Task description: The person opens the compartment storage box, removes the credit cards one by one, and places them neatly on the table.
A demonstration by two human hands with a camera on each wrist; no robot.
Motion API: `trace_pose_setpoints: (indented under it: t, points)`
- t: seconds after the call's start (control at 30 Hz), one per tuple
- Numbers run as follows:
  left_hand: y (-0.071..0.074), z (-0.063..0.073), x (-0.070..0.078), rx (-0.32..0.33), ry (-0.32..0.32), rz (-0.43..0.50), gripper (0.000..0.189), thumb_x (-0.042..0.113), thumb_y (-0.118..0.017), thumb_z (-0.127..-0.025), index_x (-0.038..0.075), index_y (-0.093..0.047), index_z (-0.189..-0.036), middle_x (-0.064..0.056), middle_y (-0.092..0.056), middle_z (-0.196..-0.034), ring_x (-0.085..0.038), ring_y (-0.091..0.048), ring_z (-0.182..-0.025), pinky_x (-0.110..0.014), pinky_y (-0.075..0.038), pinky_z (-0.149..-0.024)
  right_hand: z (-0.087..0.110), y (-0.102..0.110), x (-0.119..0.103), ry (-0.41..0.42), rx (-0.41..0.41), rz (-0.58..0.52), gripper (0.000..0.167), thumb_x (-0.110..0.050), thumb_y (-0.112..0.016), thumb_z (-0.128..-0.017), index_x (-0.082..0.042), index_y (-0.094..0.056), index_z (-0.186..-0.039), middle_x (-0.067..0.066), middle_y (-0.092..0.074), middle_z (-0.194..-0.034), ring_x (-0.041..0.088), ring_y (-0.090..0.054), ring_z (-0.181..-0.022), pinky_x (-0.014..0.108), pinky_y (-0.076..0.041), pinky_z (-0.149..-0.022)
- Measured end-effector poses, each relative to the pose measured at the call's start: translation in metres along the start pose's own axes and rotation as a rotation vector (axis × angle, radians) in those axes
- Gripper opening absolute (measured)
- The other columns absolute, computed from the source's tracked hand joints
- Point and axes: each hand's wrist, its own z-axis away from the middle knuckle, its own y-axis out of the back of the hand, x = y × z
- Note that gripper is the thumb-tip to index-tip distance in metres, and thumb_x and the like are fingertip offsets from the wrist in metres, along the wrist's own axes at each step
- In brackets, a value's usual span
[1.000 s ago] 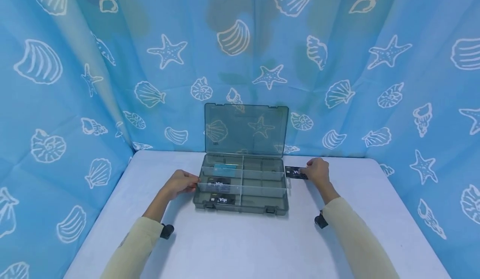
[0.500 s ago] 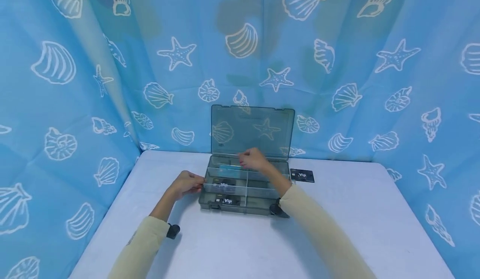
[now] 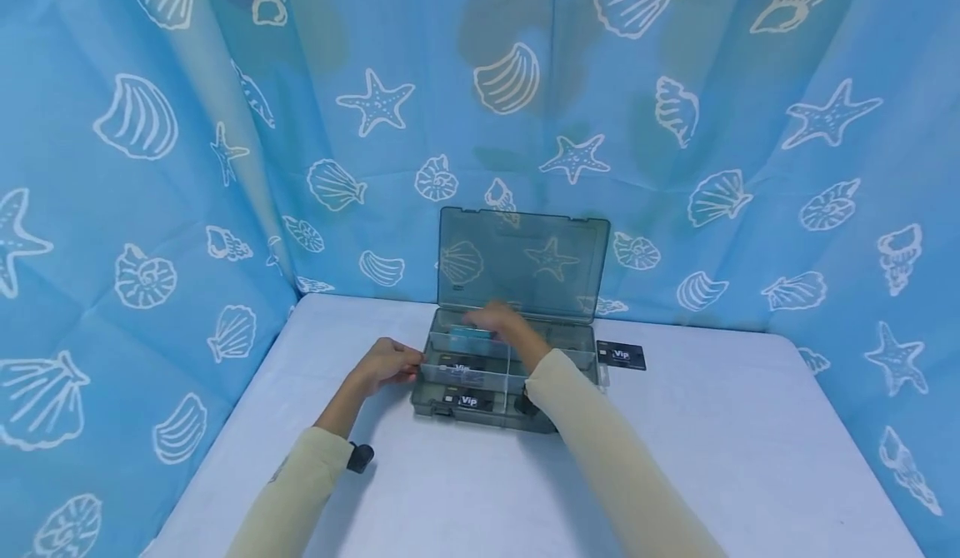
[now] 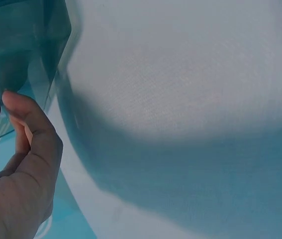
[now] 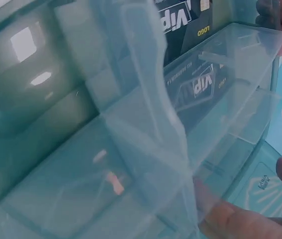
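A smoky clear divided storage box (image 3: 483, 418) lies on the table with its lid raised. With thumb and fingertips my left hand (image 3: 386, 362) pinches the box's left side wall. My right hand (image 3: 498, 316), blurred, reaches into the back left compartment, its fingertips by a teal card (image 3: 470, 332). Thumb and finger of that hand stand apart in the right wrist view, with the clear dividers (image 5: 150, 99) in front. One black "Vip" card (image 3: 468, 401) lies in the front left compartment, another (image 3: 459, 366) in the middle left one.
A third black Vip card (image 3: 621, 355) rests on the white table (image 3: 712, 425) just right of the box. The see-through lid (image 3: 525, 262) stands upright at the back, before a blue seashell curtain (image 3: 420, 67).
My right hand has let go of the black card on the table at right and moved left into the back left compartment. My left hand keeps its place; the view has shifted slightly.
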Motion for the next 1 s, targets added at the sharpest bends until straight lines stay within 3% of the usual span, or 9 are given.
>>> trace_pose_setpoints:
  t: [0.13,0.37,0.47,0.63,0.7,0.8,1.0]
  points:
    - [0.0,-0.004,-0.003,-0.009,-0.009,0.007,0.027,0.012,-0.068,-0.089,-0.007,-0.066,-0.108,-0.014,-0.066,-0.095,-0.017,-0.064,-0.074,-0.026,-0.057,-0.066,-0.004,-0.002,0.003,-0.008,0.029,-0.129,0.071,-0.025,-0.06,-0.096,0.006,-0.024,-0.149,0.021,-0.032,-0.149,0.038,-0.043,-0.128,0.043,-0.043,-0.104]
    - [0.0,-0.006,-0.004,0.005,-0.003,0.005,0.027,0.014,-0.069,-0.089,-0.005,-0.066,-0.108,-0.014,-0.066,-0.095,-0.018,-0.064,-0.076,-0.026,-0.057,-0.066,-0.016,0.0,0.01,-0.03,-0.012,-0.334,0.055,-0.015,-0.058,-0.098,0.007,-0.037,-0.144,0.019,-0.03,-0.153,0.037,-0.037,-0.135,0.04,-0.044,-0.103]
    - [0.0,-0.007,-0.005,0.011,0.005,0.009,0.027,0.015,-0.069,-0.089,-0.005,-0.066,-0.108,-0.014,-0.066,-0.094,-0.018,-0.064,-0.076,-0.026,-0.056,-0.066,-0.02,-0.001,0.01,-0.054,-0.007,-0.372,0.05,-0.012,-0.057,-0.098,0.007,-0.041,-0.141,0.022,-0.043,-0.141,0.031,-0.052,-0.118,0.038,-0.049,-0.096]
    - [-0.003,-0.006,-0.005,0.005,-0.006,0.012,0.027,0.015,-0.068,-0.09,-0.005,-0.067,-0.108,-0.013,-0.066,-0.094,-0.017,-0.063,-0.075,-0.026,-0.056,-0.066,-0.023,-0.003,0.017,-0.002,0.078,-0.328,0.029,-0.004,-0.062,-0.094,0.013,-0.059,-0.118,0.02,-0.063,-0.105,0.017,-0.062,-0.074,0.031,-0.057,-0.077]
    - [-0.004,-0.005,-0.004,0.003,-0.006,0.013,0.027,0.015,-0.069,-0.09,-0.004,-0.067,-0.109,-0.013,-0.066,-0.095,-0.017,-0.064,-0.075,-0.026,-0.057,-0.067,-0.022,-0.005,0.021,0.037,0.141,-0.258,0.021,-0.004,-0.065,-0.092,0.01,-0.067,-0.107,0.017,-0.067,-0.1,0.016,-0.065,-0.073,0.031,-0.058,-0.074]
    - [-0.002,-0.006,-0.005,0.01,-0.004,0.019,0.028,0.015,-0.068,-0.09,-0.005,-0.067,-0.11,-0.013,-0.065,-0.095,-0.017,-0.064,-0.075,-0.026,-0.057,-0.067,-0.02,-0.008,0.023,0.087,0.216,-0.204,0.018,-0.004,-0.068,-0.09,0.007,-0.07,-0.105,0.016,-0.07,-0.099,0.017,-0.068,-0.076,0.032,-0.058,-0.074]
    - [0.0,-0.007,-0.008,0.016,0.007,0.014,0.027,0.015,-0.069,-0.089,-0.004,-0.067,-0.109,-0.013,-0.065,-0.094,-0.017,-0.063,-0.074,-0.026,-0.056,-0.067,-0.014,-0.003,0.023,0.128,0.199,-0.327,0.022,0.002,-0.066,-0.09,0.01,-0.066,-0.111,0.021,-0.068,-0.107,0.019,-0.07,-0.077,0.032,-0.058,-0.076]
